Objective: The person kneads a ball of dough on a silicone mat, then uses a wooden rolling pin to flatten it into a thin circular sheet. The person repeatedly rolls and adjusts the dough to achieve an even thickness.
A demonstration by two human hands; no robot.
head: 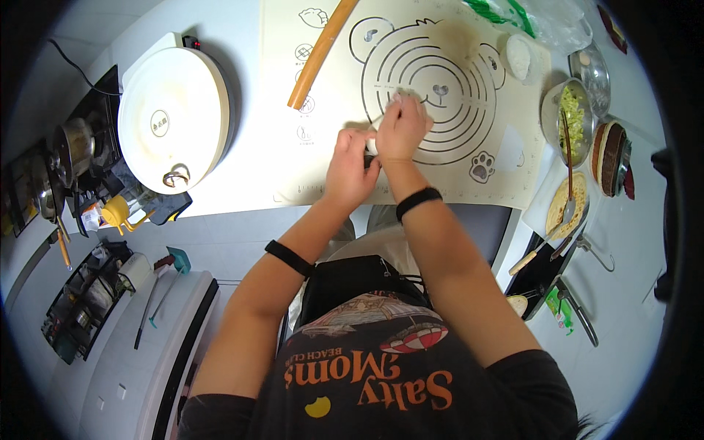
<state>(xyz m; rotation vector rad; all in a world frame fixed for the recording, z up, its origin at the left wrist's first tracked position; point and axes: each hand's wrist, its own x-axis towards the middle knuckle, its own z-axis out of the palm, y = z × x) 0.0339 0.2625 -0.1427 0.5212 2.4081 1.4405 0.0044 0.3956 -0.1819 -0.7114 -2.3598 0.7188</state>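
Observation:
My left hand (352, 165) and my right hand (404, 127) meet near the front edge of a printed kneading mat (286, 159) with a bear face on it. Between them shows a bit of white dough (372, 146), which the fingers of my left hand hold from the side. My right hand is bent over its far end, fingertips towards the rings of the bear face; those fingers are partly hidden and blurred. A wooden rolling pin (322, 55) lies slanted on the mat, beyond my left hand and touching neither hand.
At left stands a round white electric griddle (170, 121) with its lid down. Toward the right are a small bowl of white flour (518, 57), a metal bowl of chopped greens (572, 118) with chopsticks, a flatbread (566, 206) under a spoon, and a plastic bag (550, 25).

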